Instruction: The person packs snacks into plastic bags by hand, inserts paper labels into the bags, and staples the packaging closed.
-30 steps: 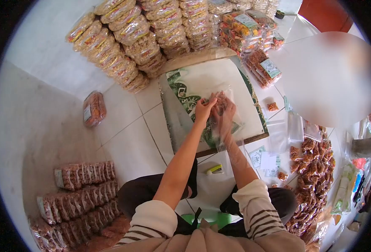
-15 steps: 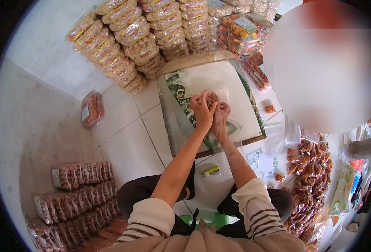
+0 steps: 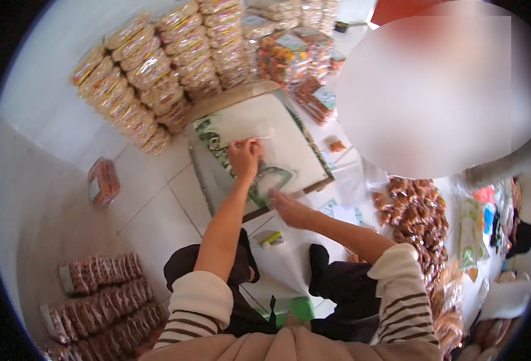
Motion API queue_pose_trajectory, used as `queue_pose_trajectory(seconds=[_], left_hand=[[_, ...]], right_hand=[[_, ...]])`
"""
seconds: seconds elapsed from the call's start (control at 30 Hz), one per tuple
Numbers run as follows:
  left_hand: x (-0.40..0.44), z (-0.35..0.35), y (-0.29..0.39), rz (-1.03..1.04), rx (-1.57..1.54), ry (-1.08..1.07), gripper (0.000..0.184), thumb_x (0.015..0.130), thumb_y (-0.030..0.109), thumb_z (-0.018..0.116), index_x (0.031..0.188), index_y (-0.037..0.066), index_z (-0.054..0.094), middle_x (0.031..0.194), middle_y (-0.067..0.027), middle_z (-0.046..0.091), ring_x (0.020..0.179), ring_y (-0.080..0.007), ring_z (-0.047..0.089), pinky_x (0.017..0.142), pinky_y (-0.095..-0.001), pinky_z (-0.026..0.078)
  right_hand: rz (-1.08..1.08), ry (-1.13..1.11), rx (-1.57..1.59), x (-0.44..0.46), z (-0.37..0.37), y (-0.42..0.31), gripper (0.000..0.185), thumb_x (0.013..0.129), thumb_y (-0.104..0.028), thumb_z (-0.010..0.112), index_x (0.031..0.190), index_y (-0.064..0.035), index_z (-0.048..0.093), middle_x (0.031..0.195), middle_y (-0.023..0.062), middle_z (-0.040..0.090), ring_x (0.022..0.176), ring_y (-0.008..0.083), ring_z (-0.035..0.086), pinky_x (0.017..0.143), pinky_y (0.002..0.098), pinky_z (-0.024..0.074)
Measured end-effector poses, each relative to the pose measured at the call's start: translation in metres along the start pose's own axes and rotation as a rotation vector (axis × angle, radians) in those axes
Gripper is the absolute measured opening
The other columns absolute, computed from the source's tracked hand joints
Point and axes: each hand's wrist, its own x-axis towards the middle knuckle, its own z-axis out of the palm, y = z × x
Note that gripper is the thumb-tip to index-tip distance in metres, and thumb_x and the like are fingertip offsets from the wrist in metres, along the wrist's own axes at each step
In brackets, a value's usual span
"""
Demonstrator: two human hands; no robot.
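My left hand is closed on a clear plastic bag over the white and green board. Little of the bag's contents shows past the fingers. Nearer my body, my right hand hovers by the board's front edge, apart from the left one. It is slightly blurred, its fingers are stretched out and nothing shows in it. Below the board, a yellow-green stapler lies on the floor between my legs.
Tall stacks of bagged snacks stand behind the board. Small brown packets are heaped at the right, near empty clear bags and paper labels. Long brown packs lie at lower left. A blurred area covers the upper right.
The view has turned, shifting the scene left. My right hand has let go of the bag and moved back toward my body, its fingers now stretched out. My left hand still holds the bag.
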Motion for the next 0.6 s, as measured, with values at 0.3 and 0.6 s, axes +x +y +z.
queue_pose_trajectory(seconds=[0.3, 0.6], left_hand=[[-0.016, 0.003, 0.123, 0.132, -0.024, 0.127, 0.028, 0.074, 0.019, 0.062, 0.1, 0.015, 0.054, 0.108, -0.0129, 0.04, 0.105, -0.0311, 0.035, 0.089, -0.0444, 0.027], [-0.173, 0.085, 0.263, 0.598, -0.618, -0.521, 0.031, 0.071, 0.015, 0.063, 0.101, 0.012, 0.054, 0.102, -0.0122, 0.045, 0.1, -0.0267, 0.038, 0.089, -0.0425, 0.028]], right_hand=[[0.73, 0.369, 0.342, -0.232, -0.144, -0.042, 0.036, 0.083, -0.026, 0.055, 0.109, -0.001, 0.052, 0.103, 0.0163, 0.056, 0.099, 0.0299, 0.052, 0.085, 0.0347, 0.0416], [1.479, 1.091, 0.383, -0.378, -0.019, -0.018, 0.023, 0.085, -0.013, 0.051, 0.105, -0.0029, 0.056, 0.092, 0.0134, 0.062, 0.081, 0.0171, 0.06, 0.071, 0.028, 0.0459]])
